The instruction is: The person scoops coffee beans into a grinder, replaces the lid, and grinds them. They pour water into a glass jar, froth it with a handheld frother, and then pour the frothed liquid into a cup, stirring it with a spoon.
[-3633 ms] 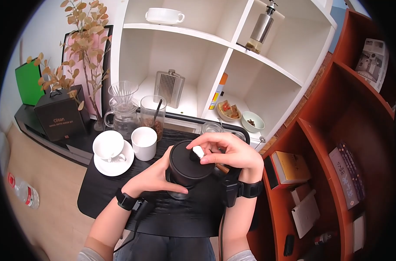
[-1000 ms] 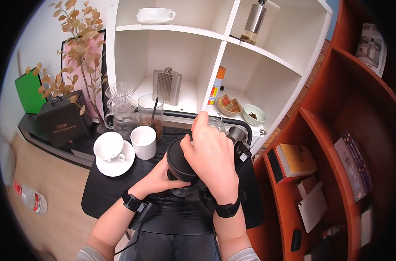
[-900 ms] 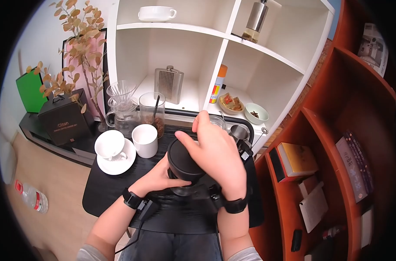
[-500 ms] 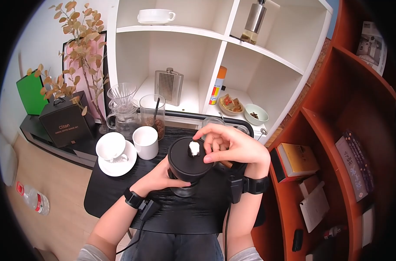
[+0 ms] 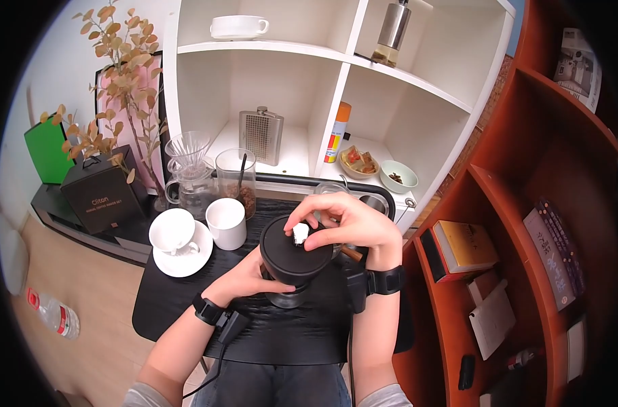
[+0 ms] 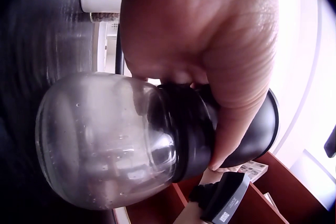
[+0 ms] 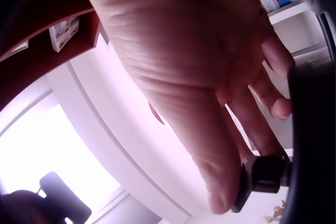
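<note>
A hand coffee grinder stands upright on the black table, with a black body and a wide black lid. Its clear glass jar, holding a few droplets, shows large in the left wrist view. My left hand grips the black collar above the glass, thumb across the near side. Over the lid, my right hand pinches a small knob between thumb and fingers; the knob's top looks white from above. Seen from the right wrist, the knob is black and sticks out of the lid.
Left of the grinder are a white mug and a white cup on a saucer. Behind stand a glass dripper pot and a tall glass with brown beans. A metal cup is partly behind the right hand.
My right hand has swung over the lid, turned back to the right, and come to the knob again, fingers now closer round it. The left hand keeps its grip on the collar.
</note>
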`<state>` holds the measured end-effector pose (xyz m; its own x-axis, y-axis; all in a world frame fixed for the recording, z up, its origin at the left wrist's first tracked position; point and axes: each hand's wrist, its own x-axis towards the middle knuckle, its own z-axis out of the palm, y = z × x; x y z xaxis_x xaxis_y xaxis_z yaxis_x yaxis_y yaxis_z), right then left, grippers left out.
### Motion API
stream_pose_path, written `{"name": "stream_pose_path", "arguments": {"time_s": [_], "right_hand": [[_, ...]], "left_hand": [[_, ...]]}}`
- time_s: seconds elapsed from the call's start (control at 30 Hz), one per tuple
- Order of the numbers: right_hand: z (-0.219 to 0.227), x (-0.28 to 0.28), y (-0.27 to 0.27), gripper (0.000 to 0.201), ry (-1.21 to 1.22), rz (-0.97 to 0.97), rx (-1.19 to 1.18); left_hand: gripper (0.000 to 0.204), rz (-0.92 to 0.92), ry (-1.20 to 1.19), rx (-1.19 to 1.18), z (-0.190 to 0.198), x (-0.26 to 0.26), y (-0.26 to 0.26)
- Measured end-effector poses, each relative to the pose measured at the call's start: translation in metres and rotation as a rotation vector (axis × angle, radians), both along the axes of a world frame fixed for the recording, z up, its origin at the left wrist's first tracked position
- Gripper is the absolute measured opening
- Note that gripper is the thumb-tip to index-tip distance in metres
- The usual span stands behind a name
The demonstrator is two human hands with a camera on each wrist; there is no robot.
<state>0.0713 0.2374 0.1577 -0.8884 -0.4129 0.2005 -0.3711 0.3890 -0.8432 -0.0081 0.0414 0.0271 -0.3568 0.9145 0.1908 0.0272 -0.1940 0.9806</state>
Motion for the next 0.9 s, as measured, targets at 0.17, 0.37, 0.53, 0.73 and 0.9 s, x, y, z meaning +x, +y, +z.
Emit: {"name": "stream_pose_path", "arguments": {"time_s": [0.17, 0.37, 0.53, 0.73, 0.9], "right_hand": [[-0.008, -0.006, -0.007, 0.026, 0.082, 0.005, -0.070], [0.007, 0.007, -0.026, 0.025, 0.129, -0.223, 0.086], [0.000, 0.007, -0.048, 0.024, 0.490, -0.570, 0.476], [-0.010, -0.003, -0.053, 0.021, 0.371, -0.637, 0.389], [-0.011, -0.007, -0.047, 0.020, 0.289, -0.602, 0.274]], "left_hand": [[0.089, 0.011, 0.013, 0.024, 0.002, 0.002, -0.001], [0.089, 0.026, 0.019, 0.036, 0.004, 0.004, 0.000], [0.091, 0.071, 0.150, 0.031, -0.003, 0.001, 0.001], [0.092, 0.093, 0.111, 0.051, 0.003, 0.006, 0.001], [0.091, 0.110, 0.150, 0.054, 0.003, 0.006, 0.001]]}}
